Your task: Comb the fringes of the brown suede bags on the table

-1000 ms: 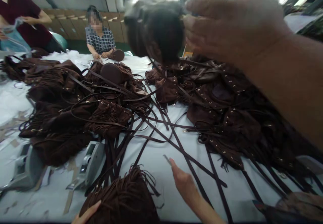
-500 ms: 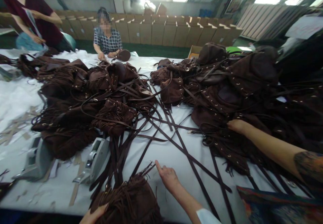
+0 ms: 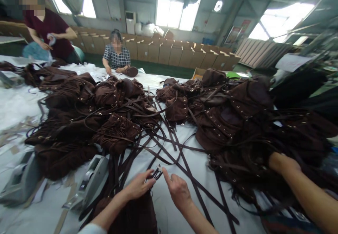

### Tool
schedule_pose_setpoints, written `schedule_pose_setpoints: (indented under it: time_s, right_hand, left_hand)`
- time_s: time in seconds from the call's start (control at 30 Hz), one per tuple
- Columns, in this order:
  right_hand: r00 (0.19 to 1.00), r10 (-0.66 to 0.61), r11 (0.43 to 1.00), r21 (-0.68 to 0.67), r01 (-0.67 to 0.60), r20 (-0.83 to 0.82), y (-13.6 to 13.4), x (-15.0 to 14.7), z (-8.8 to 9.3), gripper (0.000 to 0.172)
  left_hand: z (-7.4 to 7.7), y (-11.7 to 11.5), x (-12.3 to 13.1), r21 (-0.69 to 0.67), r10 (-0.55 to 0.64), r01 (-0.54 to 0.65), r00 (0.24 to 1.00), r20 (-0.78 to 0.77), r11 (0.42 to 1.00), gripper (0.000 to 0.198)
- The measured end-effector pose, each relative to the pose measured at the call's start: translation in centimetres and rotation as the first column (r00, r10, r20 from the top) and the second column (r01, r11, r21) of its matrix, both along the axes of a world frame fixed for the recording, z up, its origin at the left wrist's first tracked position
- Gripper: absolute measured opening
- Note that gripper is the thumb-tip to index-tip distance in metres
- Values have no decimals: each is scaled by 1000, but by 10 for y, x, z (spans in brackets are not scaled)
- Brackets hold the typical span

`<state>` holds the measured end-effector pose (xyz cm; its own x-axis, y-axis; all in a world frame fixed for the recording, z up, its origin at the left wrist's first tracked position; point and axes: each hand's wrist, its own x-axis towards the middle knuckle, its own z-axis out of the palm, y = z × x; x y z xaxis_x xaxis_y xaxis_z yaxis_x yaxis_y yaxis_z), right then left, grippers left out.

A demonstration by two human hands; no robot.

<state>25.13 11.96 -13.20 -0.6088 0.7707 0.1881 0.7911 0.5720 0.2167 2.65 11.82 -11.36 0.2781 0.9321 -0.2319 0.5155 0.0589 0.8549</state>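
Note:
A dark brown bag (image 3: 129, 214) lies at the table's front, partly hidden under my left forearm. Thin dark cords (image 3: 156, 173) rise from its top between my two hands. My left hand (image 3: 139, 185) has its thumb and fingers closed around these cords. With its index finger stretched to the pale cord tips, my right hand (image 3: 179, 190) appears to pinch them, its other fingers curled. From the right, a co-worker's hand (image 3: 282, 163) reaches into the pile of brown bags (image 3: 224, 121).
Another heap of fringed brown bags (image 3: 113, 132) fills the left side. Long straps (image 3: 195, 174) cross the white table (image 3: 169, 209). Two grey tape dispensers (image 3: 88, 183) stand front left among paper scraps. Across the table are two people, with cardboard boxes (image 3: 169, 52) behind.
My left hand has moved from the bag's side up to the cords, beside my right hand. The co-worker's hand has moved right and lower in view. The camera has tilted up.

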Motion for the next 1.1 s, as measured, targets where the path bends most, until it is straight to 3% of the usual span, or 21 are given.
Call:
schedule_pose_setpoints:
  time_s: [0.07,0.13,0.23,0.27,0.33,0.4,0.47,0.53,0.63,0.8,1.0,1.03,1.1]
  right_hand:
    - [1000,4,998,-68,-3,11,-3,-2,-2,63]
    - [991,-130,966,-218,136,43,-3,-4,-9,61]
    - [884,-447,807,-364,466,140,6,2,-18,56]
    - [841,-516,758,-371,536,160,11,7,-19,55]
    - [813,-559,726,-376,575,164,15,20,-19,56]
    - [835,-542,751,-393,531,91,8,28,-16,60]
    - [893,-438,850,-371,374,-104,-10,25,-14,60]
    - [918,-239,949,-278,151,-317,-34,11,-15,55]
    - [924,-25,987,-154,-37,-382,-61,-19,-21,50]
    - [975,-25,992,-127,-3,-220,-57,-32,-30,55]
    - [993,-6,978,-209,-19,-118,-43,-33,-32,67]
    - [994,-30,969,-248,2,-108,-40,-36,-32,66]
    - [980,-191,924,-345,165,-45,-32,-35,-30,63]
  left_hand:
    - [-3,-6,29,-7,19,-19,996,82,1000,42]
    - [0,-25,47,-11,30,-28,989,146,1000,43]
    - [11,-56,60,-55,-45,62,962,270,997,37]
    - [13,-61,61,-86,-28,56,953,301,995,37]
    - [12,-61,59,-189,117,-57,938,328,980,40]
    - [5,-51,53,-325,307,-199,893,327,925,46]
    - [-6,-41,46,-448,438,-262,828,350,854,53]
    - [-12,-35,43,-528,510,-265,763,396,807,55]
    - [-10,-36,47,-610,560,-211,686,464,764,48]
    - [3,-48,54,-706,612,-147,638,467,692,42]
    - [5,-53,48,-750,656,-186,644,395,634,49]
    - [6,-54,48,-748,656,-193,646,390,635,50]
    - [10,-59,47,-737,647,-199,655,390,646,50]
